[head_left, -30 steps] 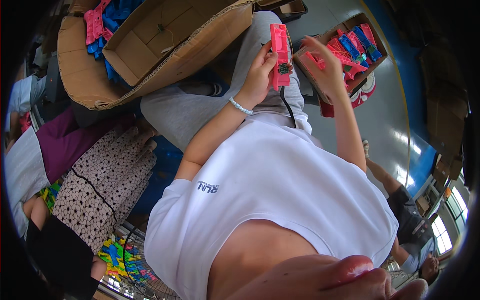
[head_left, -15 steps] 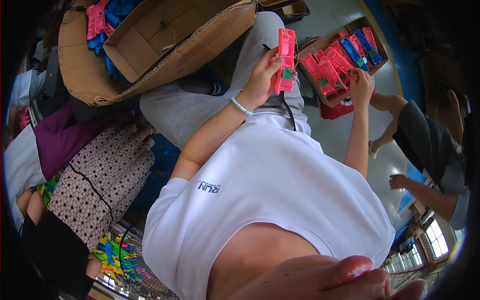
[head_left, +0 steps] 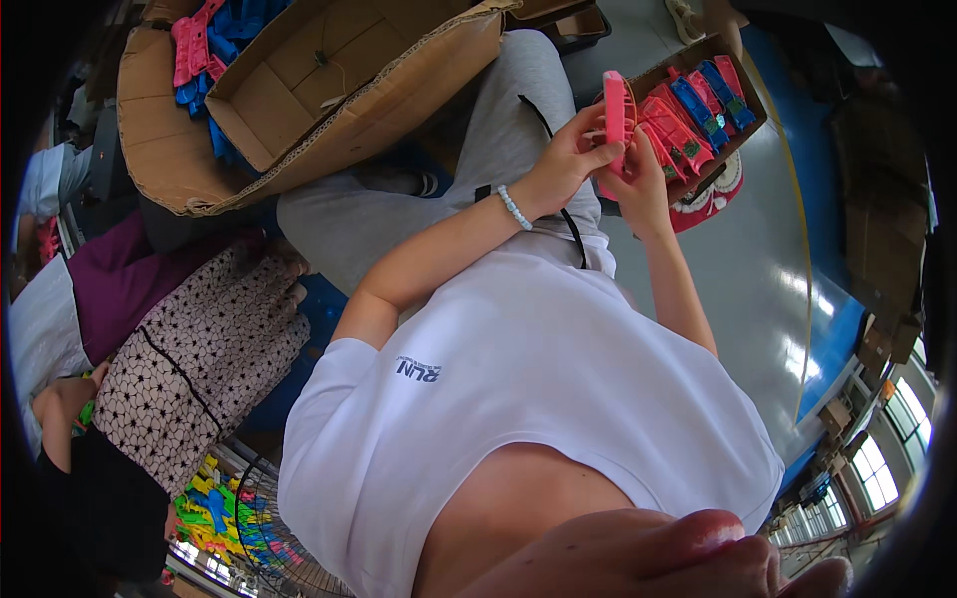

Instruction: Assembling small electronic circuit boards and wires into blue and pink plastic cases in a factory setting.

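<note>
In my left hand [head_left: 560, 171], fingers clamp a pink shell [head_left: 614, 108] at the left end of the carton [head_left: 755, 97]; my right hand [head_left: 642, 195] touches it, grip unclear; pink and blue shells [head_left: 670, 130] lie boxed, mine doesn't.

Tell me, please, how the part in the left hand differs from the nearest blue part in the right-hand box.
Colour: the held part is pink; the blue part is blue.
Place: the held part is in the left hand; the blue part lies in the cardboard box among others.
Pose: the held part turns a narrow edge to the camera; the blue part shows a broad side.
Both are long and look like plastic.
</note>
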A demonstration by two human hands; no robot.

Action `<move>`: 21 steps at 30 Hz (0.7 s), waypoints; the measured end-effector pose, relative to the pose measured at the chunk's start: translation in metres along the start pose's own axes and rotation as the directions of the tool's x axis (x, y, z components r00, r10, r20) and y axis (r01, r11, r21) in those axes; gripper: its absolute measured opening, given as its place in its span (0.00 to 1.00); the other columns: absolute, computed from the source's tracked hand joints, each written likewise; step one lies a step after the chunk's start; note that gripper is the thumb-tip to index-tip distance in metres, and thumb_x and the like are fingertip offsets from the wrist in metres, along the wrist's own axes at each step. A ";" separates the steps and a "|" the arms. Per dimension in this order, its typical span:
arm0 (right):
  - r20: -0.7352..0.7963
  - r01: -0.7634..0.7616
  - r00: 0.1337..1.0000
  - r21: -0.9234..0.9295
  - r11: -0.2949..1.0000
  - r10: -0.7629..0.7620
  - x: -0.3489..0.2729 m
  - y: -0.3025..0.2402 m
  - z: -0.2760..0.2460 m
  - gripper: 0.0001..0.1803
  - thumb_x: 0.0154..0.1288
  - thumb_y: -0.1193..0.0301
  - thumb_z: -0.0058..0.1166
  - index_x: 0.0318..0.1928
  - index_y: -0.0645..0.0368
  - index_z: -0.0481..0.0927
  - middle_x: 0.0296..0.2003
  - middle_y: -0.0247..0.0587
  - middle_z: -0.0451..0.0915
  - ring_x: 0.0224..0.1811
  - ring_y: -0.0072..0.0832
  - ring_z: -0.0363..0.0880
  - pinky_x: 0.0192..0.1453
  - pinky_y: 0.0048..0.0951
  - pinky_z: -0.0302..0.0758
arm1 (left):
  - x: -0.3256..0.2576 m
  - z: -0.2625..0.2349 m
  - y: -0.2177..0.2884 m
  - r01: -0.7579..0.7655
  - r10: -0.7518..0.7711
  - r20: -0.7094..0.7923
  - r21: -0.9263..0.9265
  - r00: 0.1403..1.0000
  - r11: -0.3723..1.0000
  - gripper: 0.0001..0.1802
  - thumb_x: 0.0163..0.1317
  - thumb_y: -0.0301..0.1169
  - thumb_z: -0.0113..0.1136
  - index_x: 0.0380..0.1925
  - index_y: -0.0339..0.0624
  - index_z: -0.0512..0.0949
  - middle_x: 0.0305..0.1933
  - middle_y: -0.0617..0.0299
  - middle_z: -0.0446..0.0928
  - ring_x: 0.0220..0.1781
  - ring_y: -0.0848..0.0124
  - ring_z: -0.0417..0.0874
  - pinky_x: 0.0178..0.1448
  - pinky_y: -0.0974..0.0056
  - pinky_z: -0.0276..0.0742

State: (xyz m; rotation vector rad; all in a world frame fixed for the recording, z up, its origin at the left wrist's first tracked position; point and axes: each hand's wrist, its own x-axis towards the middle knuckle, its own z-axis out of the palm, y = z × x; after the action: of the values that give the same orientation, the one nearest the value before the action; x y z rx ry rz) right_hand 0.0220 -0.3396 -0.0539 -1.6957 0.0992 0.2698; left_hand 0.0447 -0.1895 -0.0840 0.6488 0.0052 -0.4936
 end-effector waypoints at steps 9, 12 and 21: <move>-0.113 0.057 0.904 -0.923 0.380 -0.411 0.086 0.021 -0.135 0.33 0.59 0.66 0.69 0.64 0.55 0.72 0.47 0.49 0.83 0.50 0.46 0.82 0.54 0.41 0.76 | -0.031 -0.054 0.056 0.048 -0.026 -0.073 0.332 0.997 0.942 0.19 0.71 0.28 0.55 0.61 0.40 0.74 0.53 0.59 0.76 0.56 0.71 0.78 0.62 0.65 0.75; -0.029 0.107 0.959 -0.885 0.453 -0.283 0.104 0.072 -0.203 0.25 0.63 0.61 0.66 0.57 0.58 0.78 0.48 0.49 0.83 0.52 0.46 0.81 0.56 0.39 0.75 | -0.063 -0.067 0.084 0.016 0.013 -0.073 0.388 0.997 0.922 0.18 0.71 0.27 0.54 0.60 0.37 0.74 0.52 0.59 0.77 0.54 0.70 0.79 0.61 0.64 0.75; 0.020 0.148 0.965 -0.863 0.482 -0.261 0.119 0.095 -0.226 0.17 0.60 0.67 0.70 0.48 0.60 0.84 0.45 0.42 0.84 0.51 0.35 0.81 0.56 0.33 0.74 | -0.149 -0.059 0.252 -0.483 0.446 0.212 0.548 0.870 0.683 0.22 0.72 0.36 0.56 0.59 0.33 0.74 0.51 0.51 0.79 0.52 0.62 0.82 0.56 0.57 0.79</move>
State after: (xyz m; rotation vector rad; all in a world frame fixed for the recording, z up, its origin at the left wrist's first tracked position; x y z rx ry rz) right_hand 0.1432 -0.5658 -0.1461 -2.7260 -0.2039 0.0102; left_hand 0.0333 0.0831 0.0376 1.2090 -0.3843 0.0045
